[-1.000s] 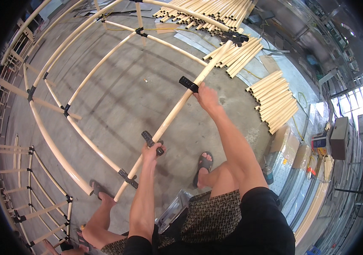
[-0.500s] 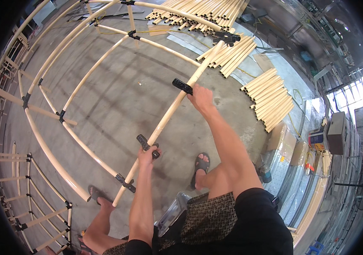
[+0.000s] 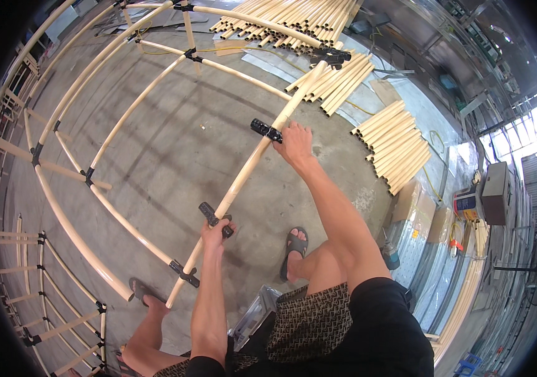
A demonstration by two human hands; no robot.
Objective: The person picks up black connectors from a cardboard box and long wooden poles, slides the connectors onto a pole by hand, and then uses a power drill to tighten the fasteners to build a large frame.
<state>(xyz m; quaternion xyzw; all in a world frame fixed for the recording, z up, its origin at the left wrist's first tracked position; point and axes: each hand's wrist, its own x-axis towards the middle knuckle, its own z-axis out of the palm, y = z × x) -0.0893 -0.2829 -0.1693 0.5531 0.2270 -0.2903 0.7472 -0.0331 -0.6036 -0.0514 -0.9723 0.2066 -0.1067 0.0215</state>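
A long cream-coloured pipe (image 3: 241, 173) runs diagonally before me, from near my left foot up to the far right. My left hand (image 3: 213, 234) is closed around a black pipe joint (image 3: 207, 212) on its lower half, thumb and fingers wrapped about the fitting. Further up, my right hand (image 3: 293, 146) has its fingers bent at a second black joint (image 3: 266, 130); its thumb is mostly hidden. Another black joint (image 3: 184, 274) near the pipe's lower end meets a curved frame pipe (image 3: 131, 234). More black joints (image 3: 331, 56) sit by its upper end.
Curved pipe framework (image 3: 61, 217) spreads over the left side. Stacked cream pipes (image 3: 400, 147) lie on the floor at the right and far side. Wrapped long boxes (image 3: 416, 213) and a cordless drill (image 3: 390, 256) are right of my leg. A clear plastic bin (image 3: 256, 314) is by my lap.
The fingers of my right hand have loosened and spread slightly at the upper joint, which has turned a little. My left hand keeps its hold. The whole view has shifted slightly.
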